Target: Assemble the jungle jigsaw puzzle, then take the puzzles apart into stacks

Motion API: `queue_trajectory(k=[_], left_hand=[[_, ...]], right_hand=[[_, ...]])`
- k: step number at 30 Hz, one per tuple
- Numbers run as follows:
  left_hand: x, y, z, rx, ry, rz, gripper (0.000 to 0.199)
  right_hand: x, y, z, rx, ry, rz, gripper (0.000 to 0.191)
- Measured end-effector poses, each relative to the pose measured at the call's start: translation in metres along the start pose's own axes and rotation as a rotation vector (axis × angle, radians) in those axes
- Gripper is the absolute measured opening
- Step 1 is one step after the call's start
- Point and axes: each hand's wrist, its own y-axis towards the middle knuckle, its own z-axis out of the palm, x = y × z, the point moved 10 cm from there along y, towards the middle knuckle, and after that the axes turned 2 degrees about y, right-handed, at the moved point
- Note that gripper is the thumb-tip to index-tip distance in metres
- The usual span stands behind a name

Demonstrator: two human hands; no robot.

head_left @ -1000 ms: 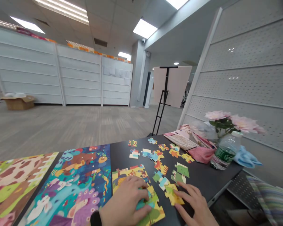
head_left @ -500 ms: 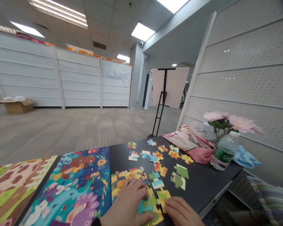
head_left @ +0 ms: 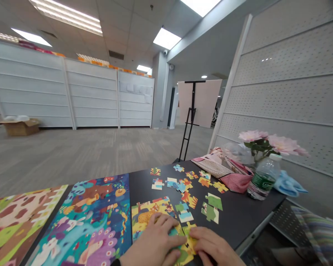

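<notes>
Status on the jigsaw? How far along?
Done: an assembled jigsaw section lies joined on the dark table. In hand: the left hand and right hand press pieces at its near edge. Left: many loose jigsaw pieces lie scattered beyond.
</notes>
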Motion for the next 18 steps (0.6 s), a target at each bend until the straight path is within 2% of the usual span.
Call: queue_trajectory(k=[5,9,11,14,18], left_hand=[[0.002,0.008,0.017,0.006,0.090,0.069,0.039],[-0.006,0.015,0.036,0.011,0.150,0.203,0.031],[-0.009,0.015,0.035,-0.023,0.203,0.237,0.026],[-0.016,0.013,0.023,-0.076,0.276,0.278,0.025],[-0.022,0.010,0.011,-0.134,0.341,0.333,0.024]], right_hand=[[-0.044,0.015,0.002,-0.033,0.000,0.107,0.037],[-0.061,0.035,0.008,-0.023,0.006,0.101,0.041],[-0.065,0.046,0.010,-0.015,0.025,0.093,0.042],[-0.070,0.058,0.011,-0.011,0.042,0.103,0.041],[-0.066,0.051,0.006,-0.059,-0.019,0.092,0.039]])
